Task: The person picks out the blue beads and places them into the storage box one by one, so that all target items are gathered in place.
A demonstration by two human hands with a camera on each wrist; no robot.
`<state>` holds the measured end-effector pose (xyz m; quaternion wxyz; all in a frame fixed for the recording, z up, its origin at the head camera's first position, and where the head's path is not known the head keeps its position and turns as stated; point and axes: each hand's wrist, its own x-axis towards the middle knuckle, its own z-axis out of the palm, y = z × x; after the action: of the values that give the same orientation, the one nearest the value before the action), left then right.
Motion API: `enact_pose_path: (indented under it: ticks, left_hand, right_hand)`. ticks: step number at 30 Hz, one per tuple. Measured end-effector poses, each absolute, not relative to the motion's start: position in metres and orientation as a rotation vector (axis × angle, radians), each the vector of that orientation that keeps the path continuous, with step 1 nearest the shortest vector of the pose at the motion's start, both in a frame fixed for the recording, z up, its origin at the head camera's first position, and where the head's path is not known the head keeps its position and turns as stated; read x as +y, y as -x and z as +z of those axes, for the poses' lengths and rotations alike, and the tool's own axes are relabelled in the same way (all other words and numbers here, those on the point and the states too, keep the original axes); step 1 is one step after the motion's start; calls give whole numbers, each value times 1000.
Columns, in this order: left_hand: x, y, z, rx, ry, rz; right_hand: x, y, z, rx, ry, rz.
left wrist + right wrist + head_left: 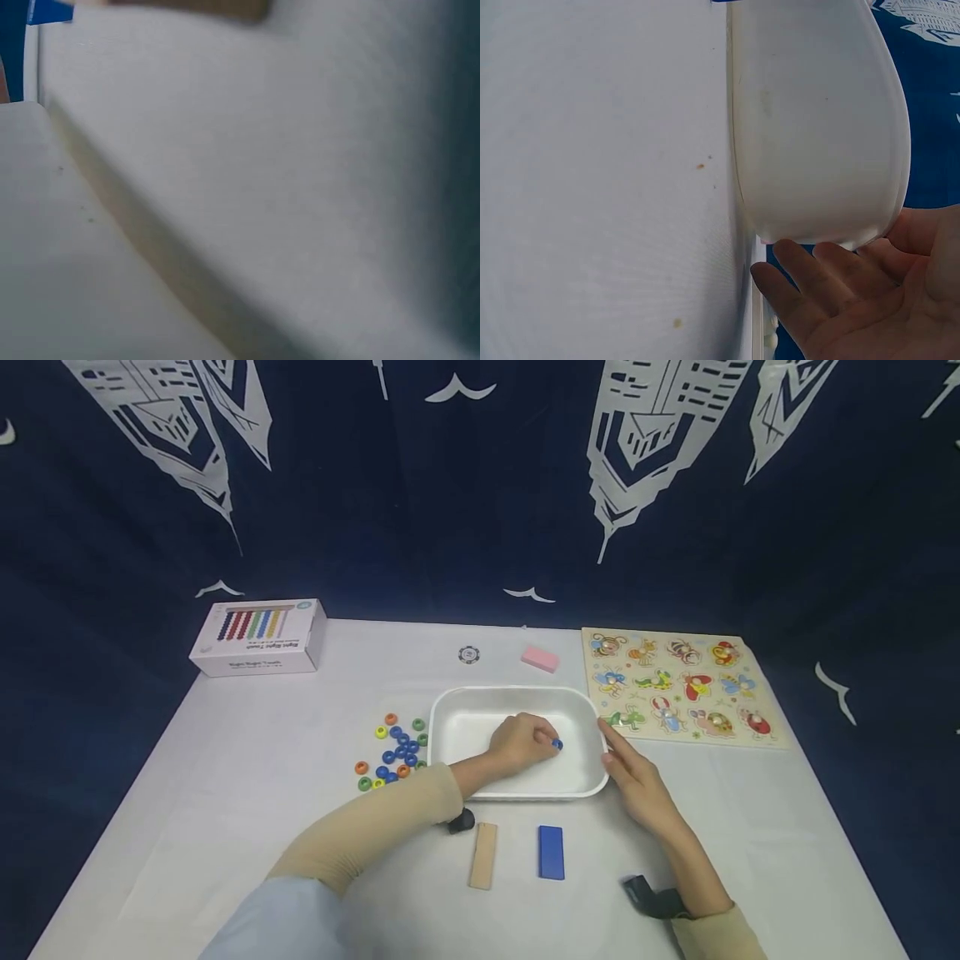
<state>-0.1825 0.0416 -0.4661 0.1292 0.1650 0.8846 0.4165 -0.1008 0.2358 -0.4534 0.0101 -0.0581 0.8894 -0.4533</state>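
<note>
My left hand [520,747] reaches over the white tray [457,714] and pinches a small blue bead [557,744] between thumb and fingertips. Its fingers do not show in the left wrist view, where a large pale surface fills most of the picture. At the tray's right end, my right hand [640,785] touches the outside with its fingers extended. The right wrist view shows several of those fingers [799,270] against the tray's end wall [817,135]. Left of the tray lie several loose beads [401,752] in blue, green, orange and yellow.
Before the tray lie a wooden block [483,856] and a blue block [551,852]. Behind it are a pink block [540,658] and a round chip [468,654]. A picture puzzle board [678,687] is at the right, a white box [258,639] at the far left.
</note>
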Motion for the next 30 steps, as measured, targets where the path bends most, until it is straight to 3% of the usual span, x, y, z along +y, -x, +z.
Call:
enact_pose_path:
  ticks: [10,15,22,30]
  left_hand:
    - [41,182,-458,2656,-571,1093]
    - [21,169,-425,2639,-725,1348]
    - [-60,128,-387,2572,-816,1826]
    - [-154,107,-396,2750,-384,1869]
  right_hand:
    - [232,96,-435,2743,178,-1438]
    - [221,89,-420,2743,174,-1426]
    - [233,97,-442,2751,163,-1420]
    - [236,100,-452,2768,163,-1411]
